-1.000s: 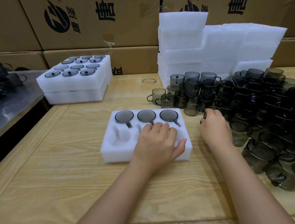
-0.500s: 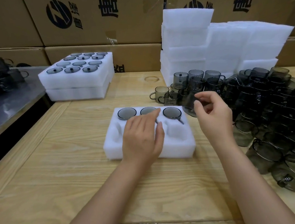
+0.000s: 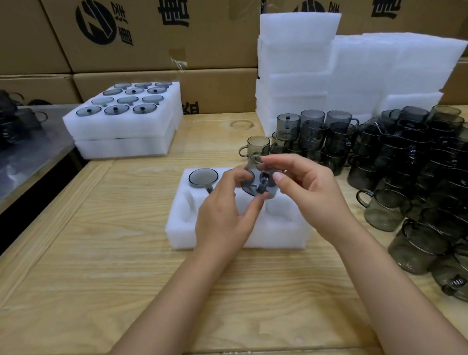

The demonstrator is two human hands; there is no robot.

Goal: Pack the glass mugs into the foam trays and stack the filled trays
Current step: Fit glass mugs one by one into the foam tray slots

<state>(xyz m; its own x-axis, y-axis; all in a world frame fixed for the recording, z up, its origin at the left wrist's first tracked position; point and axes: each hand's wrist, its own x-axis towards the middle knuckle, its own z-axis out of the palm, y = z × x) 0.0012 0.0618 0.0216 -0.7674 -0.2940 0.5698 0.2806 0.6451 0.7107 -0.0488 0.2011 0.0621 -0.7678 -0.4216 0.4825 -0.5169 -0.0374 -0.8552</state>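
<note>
Above the foam tray: one glass mug [image 3: 258, 182] was held up in the air by both hands, just over the middle of the foam tray [image 3: 183, 229], which lay on the wooden table [image 3: 94, 272].
Left hand: the left hand [image 3: 224, 214] had its thumb and fingers curled round the mug's side from below.
Right hand: the right hand [image 3: 309, 191] pinched the top edge of the mug with its thumb and first finger.
How the mug looked: small, round, smoky grey and see-through. It was tipped over, with a dark little handle facing the camera.
How it would feel: I think it was light, but hard and smooth, so it could slip. It was glass, so a drop or a knock could crack it.
Where to hold it: best round the body with a few fingers, or by the handle, and then set down softly.
Foam tray: white and squashy, with deep holes. One seated mug [image 3: 203, 177] sat in the back left hole, only its round top showing. Some holes were hidden behind the hands.
Loose mugs: a big pile of loose mugs [image 3: 422, 168] waited on the right, many sitting on top of each other.
Stacked trays: two stacked trays [image 3: 122, 127] sat at the back left, the top one full of mugs.
Spare foam: tall piles of spare foam [image 3: 331, 71] stood behind the loose mugs.
Job so far: this tray looked far from full.
</note>
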